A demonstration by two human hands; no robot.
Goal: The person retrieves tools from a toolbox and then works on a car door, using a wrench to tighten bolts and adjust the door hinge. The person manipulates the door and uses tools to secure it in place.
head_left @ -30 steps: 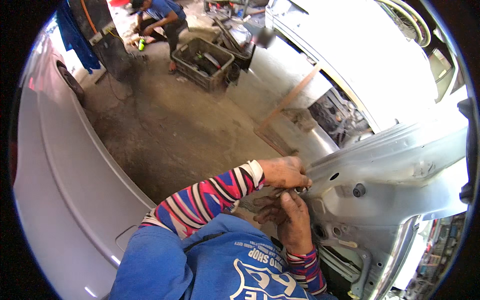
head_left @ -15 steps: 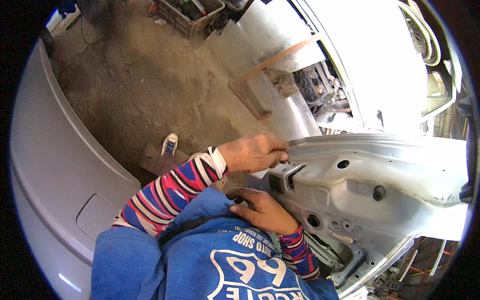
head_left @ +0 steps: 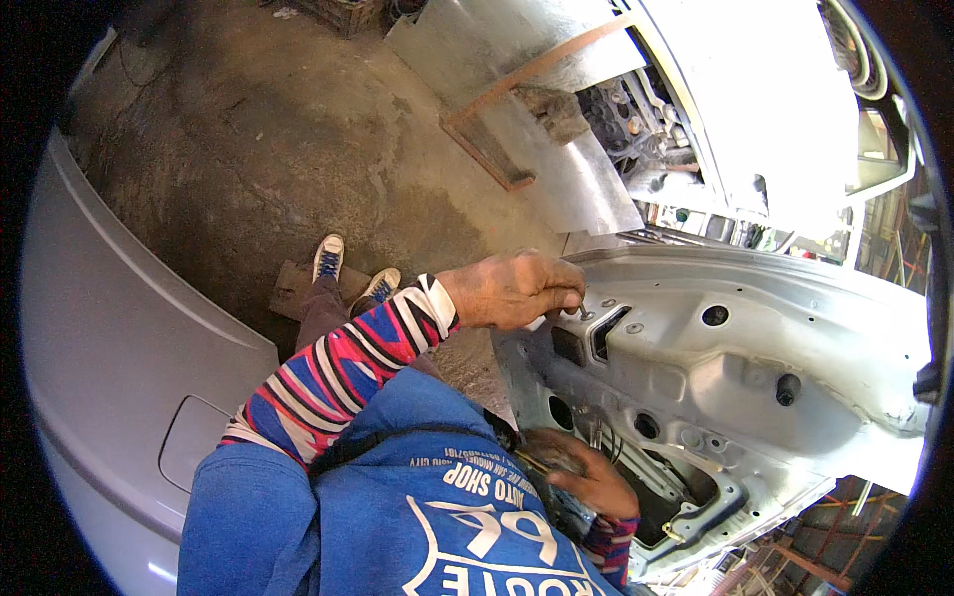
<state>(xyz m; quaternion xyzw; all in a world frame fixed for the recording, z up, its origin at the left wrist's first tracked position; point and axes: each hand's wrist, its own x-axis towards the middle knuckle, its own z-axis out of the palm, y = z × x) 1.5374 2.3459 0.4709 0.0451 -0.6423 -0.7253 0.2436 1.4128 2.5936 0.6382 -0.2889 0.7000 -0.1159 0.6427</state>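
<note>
Silver car panel (head_left: 715, 368) is seen at the right, beside the blue shirt (head_left: 368, 526). At the panel's upper left part, the left hand (head_left: 517, 288) is placed, thumb and fingers pinched together. Low by the shirt, the right hand (head_left: 588, 475) is held partly curled; whether anything is gripped cannot be told. Near a slot (head_left: 610, 335), a thin metal pin (head_left: 584, 313) is pinched in the left hand.
</note>
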